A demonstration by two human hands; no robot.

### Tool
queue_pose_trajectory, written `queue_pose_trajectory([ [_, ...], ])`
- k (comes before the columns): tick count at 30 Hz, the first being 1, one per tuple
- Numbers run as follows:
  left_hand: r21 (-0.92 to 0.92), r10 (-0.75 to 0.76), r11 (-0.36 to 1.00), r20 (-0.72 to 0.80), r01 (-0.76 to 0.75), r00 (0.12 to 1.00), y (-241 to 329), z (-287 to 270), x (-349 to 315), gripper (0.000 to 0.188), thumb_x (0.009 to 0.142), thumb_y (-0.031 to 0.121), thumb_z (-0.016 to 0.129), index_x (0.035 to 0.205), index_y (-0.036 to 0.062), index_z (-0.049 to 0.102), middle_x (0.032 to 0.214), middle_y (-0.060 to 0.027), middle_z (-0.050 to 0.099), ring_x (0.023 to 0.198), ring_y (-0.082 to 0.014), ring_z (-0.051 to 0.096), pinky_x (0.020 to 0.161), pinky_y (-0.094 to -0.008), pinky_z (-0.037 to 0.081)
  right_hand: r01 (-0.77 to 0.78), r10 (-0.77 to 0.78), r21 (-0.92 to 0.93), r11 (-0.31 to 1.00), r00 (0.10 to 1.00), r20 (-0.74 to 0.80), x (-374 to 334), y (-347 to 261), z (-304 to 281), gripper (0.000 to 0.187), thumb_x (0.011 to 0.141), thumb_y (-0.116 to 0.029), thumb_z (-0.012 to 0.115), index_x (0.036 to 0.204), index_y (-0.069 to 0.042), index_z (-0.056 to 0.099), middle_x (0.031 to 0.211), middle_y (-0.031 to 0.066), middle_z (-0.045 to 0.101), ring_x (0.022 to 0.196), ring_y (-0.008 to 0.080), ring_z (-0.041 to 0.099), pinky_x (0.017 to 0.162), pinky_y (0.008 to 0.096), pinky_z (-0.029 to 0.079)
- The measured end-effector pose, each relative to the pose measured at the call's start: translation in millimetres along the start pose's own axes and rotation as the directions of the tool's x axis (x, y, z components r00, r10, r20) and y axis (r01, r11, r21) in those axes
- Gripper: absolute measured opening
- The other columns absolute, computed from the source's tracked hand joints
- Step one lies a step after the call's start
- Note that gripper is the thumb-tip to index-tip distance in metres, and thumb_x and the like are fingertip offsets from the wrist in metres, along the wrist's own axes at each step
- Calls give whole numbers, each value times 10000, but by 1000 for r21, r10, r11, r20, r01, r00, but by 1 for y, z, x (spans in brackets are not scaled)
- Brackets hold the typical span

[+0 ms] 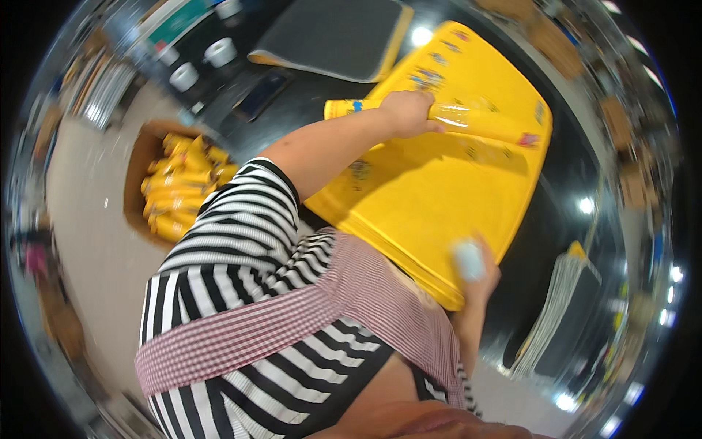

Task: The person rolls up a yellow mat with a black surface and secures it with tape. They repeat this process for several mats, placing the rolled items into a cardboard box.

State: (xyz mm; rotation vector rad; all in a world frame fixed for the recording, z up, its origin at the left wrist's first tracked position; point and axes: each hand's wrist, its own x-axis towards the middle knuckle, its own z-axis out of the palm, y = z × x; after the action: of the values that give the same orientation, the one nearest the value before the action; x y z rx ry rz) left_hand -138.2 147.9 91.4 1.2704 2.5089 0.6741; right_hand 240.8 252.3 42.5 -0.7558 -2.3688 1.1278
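Observation:
Across a pile of flat yellow printed sheets (424, 201) on the black table lies a rolled yellow sheet (486, 126) with small coloured figures. My left hand (409, 115) is closed over the roll, near its middle. Light glints off its surface just right of my fingers. My right hand (481, 276) is at the pile's near right corner, smeared by motion. In it is a small whitish block-like object (469, 260), too blurred to name. The sheets' near edges show several layers.
A cardboard box (134, 197) full of yellow rolls (175, 192) stands at the left. On the table are a phone (265, 94), white rolls (220, 52) and a dark sheet with a yellow edge (329, 35). A grey-edged stack (550, 314) lies at the right.

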Motion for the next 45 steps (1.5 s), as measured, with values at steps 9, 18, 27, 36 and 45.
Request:
queue_pose_trajectory([
  [9, -440, -432, 893, -786, 91, 441, -147, -93, -232, 854, 810, 306, 924, 1459, 86, 415, 1180, -140, 717, 1053, -261, 726, 910, -373, 584, -803, 780, -17, 596, 584, -224, -126, 84, -134, 409, 1018, -238, 480, 1324, 4, 601, 1089, 169, 690, 884, 217, 685, 798, 309, 554],
  [18, -594, -803, 409, -595, 692, -35, -436, -37, -418, 1100, 817, 424, 894, 1659, 97, 266, 1514, -277, 511, 1319, -365, 585, 1083, -422, 500, -800, 790, 188, 570, 471, -393, -103, 9, -77, 506, 1094, -466, 475, 1291, -31, 645, 993, 108, 695, 953, 192, 646, 949, 345, 491],
  [27, -136, -218, 974, -781, 181, 585, -247, 22, -281, 288, 895, 168, 753, 1174, 95, 749, 1403, -200, 631, 1319, -409, 571, 1125, -462, 447, -579, 304, -433, 691, 776, -552, -141, 169, -144, 624, 1084, -496, 542, 1339, 65, 640, 1153, 240, 721, 1037, 302, 702, 939, 370, 545],
  [36, -4, 151, 987, -335, -162, 930, -104, 60, -224, 383, 896, 336, 776, 1186, 87, 741, 1446, -208, 602, 1324, -400, 521, 1123, -480, 430, 109, -142, -311, 944, 986, -83, -66, 30, -12, 229, 934, -86, 711, 1152, -15, 715, 1142, 174, 714, 1095, 349, 681, 992, 399, 522],
  [45, -278, -380, 913, -307, 300, 873, -87, 62, -182, 515, 786, 138, 848, 1258, 62, 658, 1325, -227, 666, 1106, -389, 673, 966, -423, 551, 254, -253, 12, 967, 953, 168, 11, -23, 83, 230, 924, -150, 756, 1111, -18, 727, 1059, 160, 738, 978, 307, 715, 885, 378, 562],
])
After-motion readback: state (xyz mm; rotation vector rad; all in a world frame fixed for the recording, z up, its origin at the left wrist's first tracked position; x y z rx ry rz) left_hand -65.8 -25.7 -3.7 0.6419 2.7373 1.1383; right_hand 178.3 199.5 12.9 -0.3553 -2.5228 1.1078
